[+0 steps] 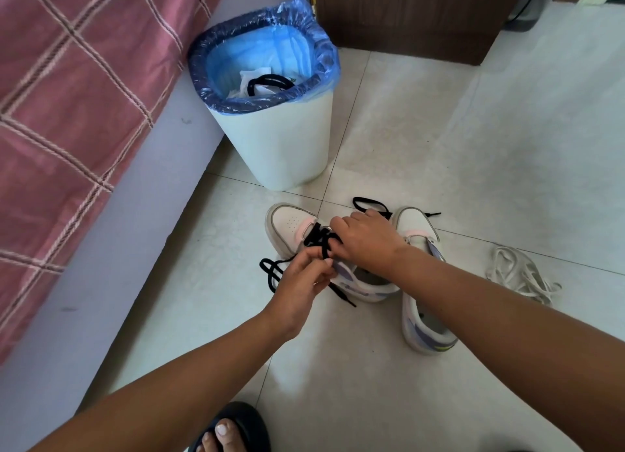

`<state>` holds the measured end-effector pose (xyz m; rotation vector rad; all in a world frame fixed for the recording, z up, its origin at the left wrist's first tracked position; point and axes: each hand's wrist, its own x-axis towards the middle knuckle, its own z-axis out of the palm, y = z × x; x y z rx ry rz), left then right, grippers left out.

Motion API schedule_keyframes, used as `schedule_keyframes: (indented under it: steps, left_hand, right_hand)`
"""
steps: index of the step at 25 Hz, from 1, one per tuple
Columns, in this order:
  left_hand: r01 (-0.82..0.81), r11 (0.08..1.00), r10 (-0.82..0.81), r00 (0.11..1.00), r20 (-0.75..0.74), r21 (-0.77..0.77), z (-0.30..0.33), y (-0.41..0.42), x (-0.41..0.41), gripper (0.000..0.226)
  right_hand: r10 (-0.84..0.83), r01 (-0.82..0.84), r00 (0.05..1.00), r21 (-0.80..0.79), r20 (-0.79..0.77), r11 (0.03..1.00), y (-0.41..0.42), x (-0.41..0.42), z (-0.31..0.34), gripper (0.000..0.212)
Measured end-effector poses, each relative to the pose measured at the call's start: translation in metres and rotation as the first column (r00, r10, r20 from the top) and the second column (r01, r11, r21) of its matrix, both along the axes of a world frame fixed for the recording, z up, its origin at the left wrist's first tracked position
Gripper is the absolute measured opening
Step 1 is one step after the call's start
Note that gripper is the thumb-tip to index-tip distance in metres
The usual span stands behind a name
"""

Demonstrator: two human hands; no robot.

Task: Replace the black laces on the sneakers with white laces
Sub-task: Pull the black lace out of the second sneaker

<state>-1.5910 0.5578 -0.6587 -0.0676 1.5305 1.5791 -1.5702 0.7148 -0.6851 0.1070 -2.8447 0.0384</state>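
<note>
1. 2 white sneakers sit on the floor tiles: the left sneaker (291, 230) and the right sneaker (422, 302).
2. The left hand (301, 287) pinches the black lace (316, 238) of the left sneaker.
3. The right hand (365, 240) curls over that same lace.
4. The white laces (521, 275) lie in a heap near the right sneaker.
5. A bin (274, 143) stands behind.

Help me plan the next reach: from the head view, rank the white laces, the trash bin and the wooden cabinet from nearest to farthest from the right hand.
From the right hand, which rests on the sneakers:
1. White laces: heaped on the floor to its right, nearest.
2. Trash bin: ahead and to the left, beside the bed.
3. Wooden cabinet: at the far wall, farthest.
</note>
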Motion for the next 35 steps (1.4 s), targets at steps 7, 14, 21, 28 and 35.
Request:
schedule_keyframes:
  steps: [7, 14, 21, 28, 35]
  left_hand:
    - [0.037, 0.992, -0.008, 0.972, 0.233, -0.121, -0.003, -0.004, -0.020, 0.031]
    - [-0.290, 0.955, 0.248, 0.902, 0.354, 0.068, 0.013, 0.001, -0.035, 0.044]
    - [-0.298, 0.943, 0.277, 0.949, 0.150, 0.146, 0.043, -0.017, -0.088, 0.050]
    - [-0.561, 0.788, 0.504, 0.824, 0.258, 0.254, 0.045, -0.051, -0.119, 0.038]
    - [-0.275, 0.941, 0.240, 0.954, 0.181, 0.200, 0.029, -0.077, -0.120, 0.038]
  right_hand:
    - [-0.071, 0.254, 0.753, -0.190, 0.654, 0.948, 0.002, 0.013, -0.004, 0.045]
    - [-0.082, 0.665, 0.727, -0.670, 0.681, 0.330, 0.020, 0.021, 0.004, 0.033]
    - [-0.328, 0.697, 0.707, -0.538, 0.627, 0.474, 0.048, 0.051, 0.006, 0.020]
    - [-0.362, 0.747, 0.639, -0.437, 0.679, 0.500, 0.053, 0.053, 0.001, 0.020]
    - [-0.320, 0.746, 0.635, -0.451, 0.703, 0.490, 0.041, 0.046, 0.003, 0.018]
